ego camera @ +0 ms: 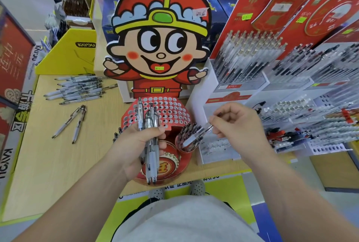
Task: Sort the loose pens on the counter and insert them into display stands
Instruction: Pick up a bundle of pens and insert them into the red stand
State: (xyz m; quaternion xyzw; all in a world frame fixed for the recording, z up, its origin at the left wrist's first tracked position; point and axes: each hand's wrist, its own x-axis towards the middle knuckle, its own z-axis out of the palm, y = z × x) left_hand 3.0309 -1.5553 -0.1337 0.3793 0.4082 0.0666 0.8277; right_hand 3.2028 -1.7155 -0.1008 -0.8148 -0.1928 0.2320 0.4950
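My left hand (134, 146) grips a bundle of several white-barrelled pens (150, 156), held upright over the front of the red display stand (171, 109), whose top is a panel of round holes. My right hand (237, 123) pinches a single clear pen (196, 134) by its upper end, tilted down-left over a small round holder full of dark pens (187, 140) at the stand's right front. A pile of loose pens (77, 89) lies on the wooden counter (48, 164) at the far left, with two more pens (74, 123) lying nearer.
A big cartoon-figure cardboard backing (159, 47) rises behind the red stand. White racks filled with pens (272, 78) crowd the right side. A yellow box (71, 53) stands at the back left. The counter's front edge runs just below my hands.
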